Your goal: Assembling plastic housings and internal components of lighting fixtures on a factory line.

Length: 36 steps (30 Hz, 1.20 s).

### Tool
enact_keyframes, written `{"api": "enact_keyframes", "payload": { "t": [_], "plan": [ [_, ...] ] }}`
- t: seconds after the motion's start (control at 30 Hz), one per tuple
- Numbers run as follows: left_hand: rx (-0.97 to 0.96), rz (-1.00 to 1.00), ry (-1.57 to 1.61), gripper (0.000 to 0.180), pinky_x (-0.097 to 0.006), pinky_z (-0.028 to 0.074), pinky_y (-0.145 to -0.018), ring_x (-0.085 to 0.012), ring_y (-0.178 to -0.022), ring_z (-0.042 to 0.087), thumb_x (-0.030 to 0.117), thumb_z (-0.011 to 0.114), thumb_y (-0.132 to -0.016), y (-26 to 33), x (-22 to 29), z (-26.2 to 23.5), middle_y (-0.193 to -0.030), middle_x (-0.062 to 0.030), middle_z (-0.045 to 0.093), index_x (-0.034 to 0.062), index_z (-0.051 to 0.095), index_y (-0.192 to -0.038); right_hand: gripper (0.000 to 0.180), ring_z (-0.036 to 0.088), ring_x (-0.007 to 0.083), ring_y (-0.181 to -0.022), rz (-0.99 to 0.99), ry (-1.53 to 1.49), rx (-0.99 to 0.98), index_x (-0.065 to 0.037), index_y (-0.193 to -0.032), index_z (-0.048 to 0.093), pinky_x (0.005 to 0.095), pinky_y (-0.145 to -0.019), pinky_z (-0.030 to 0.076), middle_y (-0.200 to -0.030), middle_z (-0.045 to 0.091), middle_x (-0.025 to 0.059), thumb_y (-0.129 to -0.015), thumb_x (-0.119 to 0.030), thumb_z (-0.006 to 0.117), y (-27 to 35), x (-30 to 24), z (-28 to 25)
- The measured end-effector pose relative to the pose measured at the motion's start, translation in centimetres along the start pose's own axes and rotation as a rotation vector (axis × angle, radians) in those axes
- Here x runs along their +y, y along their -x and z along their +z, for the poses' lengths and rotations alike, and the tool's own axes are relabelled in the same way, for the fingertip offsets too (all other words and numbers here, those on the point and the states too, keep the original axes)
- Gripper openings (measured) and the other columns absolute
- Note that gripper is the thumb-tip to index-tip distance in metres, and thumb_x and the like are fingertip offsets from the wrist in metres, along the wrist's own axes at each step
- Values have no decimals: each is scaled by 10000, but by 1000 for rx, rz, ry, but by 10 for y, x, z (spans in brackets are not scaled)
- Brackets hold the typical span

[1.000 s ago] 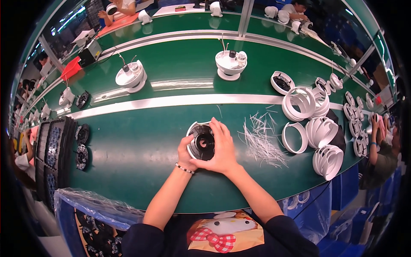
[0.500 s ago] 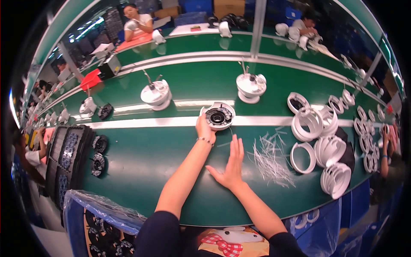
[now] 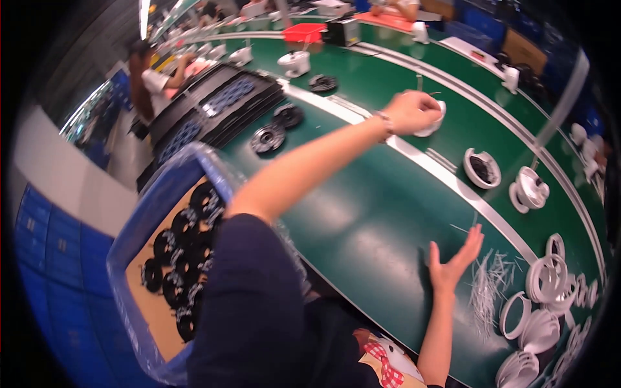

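My left hand (image 3: 414, 112) reaches far over the bench, its fingers curled over a white rounded housing (image 3: 440, 121). Most of that housing is hidden behind the hand; a thin wire sticks up beside it. My right hand (image 3: 455, 264) hangs open above the green bench, fingers spread, holding nothing. Beside it lies a loose pile of thin clear strips (image 3: 488, 294). A white ring with a black insert (image 3: 482, 169) rests on the far green strip, between my left hand and another white housing with an upright wire (image 3: 532, 189).
White rings (image 3: 546, 278) crowd the right end of the bench. Black round parts (image 3: 268, 139) lie on the left, by stacked black trays (image 3: 213, 107). A blue plastic-lined bin (image 3: 119, 258) with several black parts stands below. A person (image 3: 155, 84) sits at the far left.
The view has swung left. My left hand has let go of the white ring with the black insert, now lying on the far strip, and moved left onto a white housing. My right hand stays open.
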<state>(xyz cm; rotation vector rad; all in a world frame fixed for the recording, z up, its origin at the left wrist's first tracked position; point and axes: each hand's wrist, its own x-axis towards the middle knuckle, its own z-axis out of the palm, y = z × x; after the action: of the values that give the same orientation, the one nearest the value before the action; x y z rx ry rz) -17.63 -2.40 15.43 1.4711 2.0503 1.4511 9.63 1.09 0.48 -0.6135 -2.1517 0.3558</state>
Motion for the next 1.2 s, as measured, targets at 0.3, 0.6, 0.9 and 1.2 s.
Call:
{"api": "enact_keyframes", "payload": {
  "t": [0.3,0.6,0.9,1.2],
  "plan": [
    [418,-766,-524,212,-238,455,-484,-100,-497,568,194,544,-780,323,-11,-220,-574,-54,594,-4,579,-713,724,169,362,-1266,-16,16,-67,-20,-1301,245,454,-1018,137,-1373,221,163,-698,-128,630,4,-11,-7],
    [306,-618,-974,396,-343,423,-726,-270,-839,525,288,601,-735,417,-53,-160,-900,-142,518,3,484,-983,669,176,343,-1267,-3,63,-148,-36,-1290,286,444,-1018,143,-1381,216,139,-717,-123,621,14,2,-5],
    [102,-1060,-409,450,-285,457,-644,-202,-678,588,416,653,-670,435,-28,-182,-711,-107,602,18,598,-870,639,194,332,-1261,-19,55,-182,-36,-1277,308,437,-1013,152,-1382,212,142,-723,-122,615,13,4,-3],
    [306,-939,-316,235,-195,356,-477,-29,-498,415,232,631,-733,419,-17,-218,-549,16,524,6,629,-796,568,203,324,-1260,18,37,-248,-20,-1221,381,428,-1010,164,-1377,214,150,-711,-113,614,12,2,-3]
  ]
}}
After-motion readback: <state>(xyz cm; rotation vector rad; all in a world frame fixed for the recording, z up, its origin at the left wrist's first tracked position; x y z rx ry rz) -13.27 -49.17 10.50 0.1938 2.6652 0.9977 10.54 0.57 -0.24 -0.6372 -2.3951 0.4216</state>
